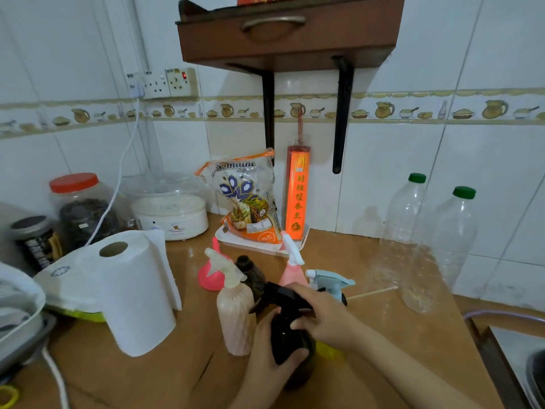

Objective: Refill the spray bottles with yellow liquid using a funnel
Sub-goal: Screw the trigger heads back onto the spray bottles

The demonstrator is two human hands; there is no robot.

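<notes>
Both hands are working on the dark spray bottle (pixel 290 343), which is standing upright on the brown counter (pixel 383 343) nearest the camera and is serving here as the reference point. The left hand (pixel 269 354) is wrapping its fingers and thumb round the body of that bottle from the left, gripping it. The right hand (pixel 321 315) is curling over the black trigger head (pixel 280 296) at the top, fingers closing on it. Touching the reference bottle's left side, a peach-coloured spray bottle (pixel 234 317) with a cream trigger is standing upright. Just behind the reference bottle, a small brown bottle (pixel 250 270) is standing open-topped (its contents cannot be judged). To the right of that, a pink spray bottle (pixel 293 273) with a white trigger is standing, and a pale blue trigger sprayer (pixel 330 281) is showing just beyond the right hand; its bottle is hidden. The pink funnel (pixel 211 276) is sitting behind and to the left of the reference bottle, beside the brown bottle. A thin wooden stick (pixel 373 292) is lying on the counter to the right. Well left of the reference bottle, a paper towel roll (pixel 129 293) is standing on end. Far right, two clear plastic bottles (pixel 427 249) with green caps are standing near the tiled wall (pixel 486 69). Farther back, a white tray (pixel 253 243) is carrying a printed snack bag (pixel 247 199) and a tall orange incense packet (pixel 297 196).
</notes>
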